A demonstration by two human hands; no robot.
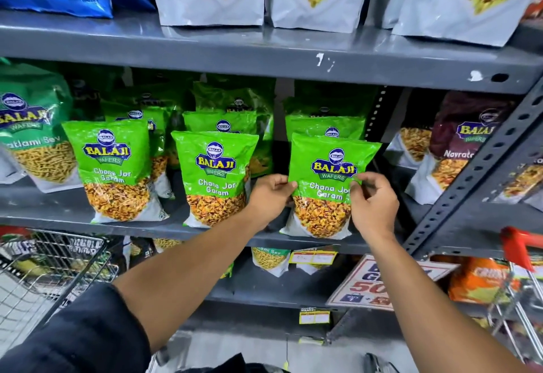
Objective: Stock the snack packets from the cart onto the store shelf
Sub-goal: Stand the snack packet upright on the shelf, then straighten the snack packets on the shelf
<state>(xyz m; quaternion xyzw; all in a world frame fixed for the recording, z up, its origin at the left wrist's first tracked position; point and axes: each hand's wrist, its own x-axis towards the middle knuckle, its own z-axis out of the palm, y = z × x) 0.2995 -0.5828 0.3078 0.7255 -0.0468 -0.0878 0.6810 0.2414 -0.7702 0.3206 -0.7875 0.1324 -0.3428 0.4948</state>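
Both hands pinch the rightmost green packet [329, 187], which stands upright at the front of the middle shelf [235, 233]: the left hand [271, 196] closes on its left edge, the right hand [373, 199] on its right edge. More green packets stand behind it and to its left, the rear ones half hidden. The wire cart [44, 272] at lower left is cut off and blurred.

shelf [88, 220]: three packet rows side by side | right front packet [329, 167] between both hands | cart [44, 269] lower left
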